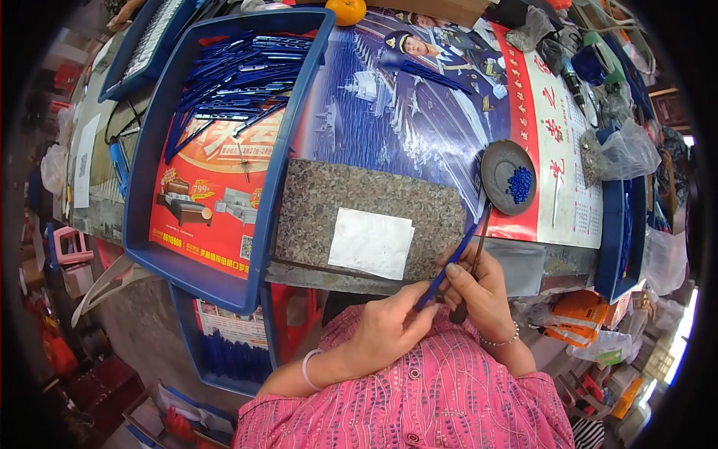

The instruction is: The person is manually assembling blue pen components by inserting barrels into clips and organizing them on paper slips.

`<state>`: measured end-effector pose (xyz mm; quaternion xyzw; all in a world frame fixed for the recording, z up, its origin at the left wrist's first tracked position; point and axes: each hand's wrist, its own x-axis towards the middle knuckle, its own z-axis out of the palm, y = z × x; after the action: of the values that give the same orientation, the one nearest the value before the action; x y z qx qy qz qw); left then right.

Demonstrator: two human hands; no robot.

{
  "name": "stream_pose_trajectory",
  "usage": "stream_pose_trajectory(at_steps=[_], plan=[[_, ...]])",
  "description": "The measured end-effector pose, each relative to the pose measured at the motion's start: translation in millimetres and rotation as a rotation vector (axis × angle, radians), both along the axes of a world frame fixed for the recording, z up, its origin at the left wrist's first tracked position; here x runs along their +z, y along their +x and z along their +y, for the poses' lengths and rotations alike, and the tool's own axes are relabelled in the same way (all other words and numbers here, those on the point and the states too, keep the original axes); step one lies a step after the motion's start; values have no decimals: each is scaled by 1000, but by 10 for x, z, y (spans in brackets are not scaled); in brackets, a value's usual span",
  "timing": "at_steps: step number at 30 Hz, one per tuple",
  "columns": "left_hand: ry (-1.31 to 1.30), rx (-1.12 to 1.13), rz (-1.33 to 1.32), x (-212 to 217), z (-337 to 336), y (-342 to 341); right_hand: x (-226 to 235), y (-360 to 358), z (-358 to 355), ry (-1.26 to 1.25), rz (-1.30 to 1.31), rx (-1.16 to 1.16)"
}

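Note:
In front of my chest, my left hand [393, 325] pinches the lower end of a slim blue strip [447, 263] that slants up to the right. My right hand [482, 295] is closed round a thin dark tool [482, 238] with a brown rounded end, and its thumb lies against the strip. Whether the tool touches the strip is hidden by my fingers. Just beyond, a dark round dish [493, 161] holds a small heap of blue beads [520, 185]. A speckled stone slab [374, 187] lies before me, with a folded white paper [370, 241] on it.
At the left, a big blue tray [134, 217] contains many slim blue pieces [239, 75]. More blue pieces [430, 73] lie on the poster [351, 127]. A lower blue tray [183, 329] sits beside the table. An orange fruit [345, 10] is at the back; plastic bags [632, 150] clutter the right.

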<state>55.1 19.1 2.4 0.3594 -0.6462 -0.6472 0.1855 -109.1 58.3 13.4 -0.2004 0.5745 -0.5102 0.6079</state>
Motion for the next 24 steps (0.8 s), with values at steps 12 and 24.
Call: stream_pose_trajectory(at_steps=[12,24], plan=[[63,-13,45,-53,4,67,62,55,23,-37,113,120],[660,177,276,-325,-12,403,141,57,-336,-252,602,252]])
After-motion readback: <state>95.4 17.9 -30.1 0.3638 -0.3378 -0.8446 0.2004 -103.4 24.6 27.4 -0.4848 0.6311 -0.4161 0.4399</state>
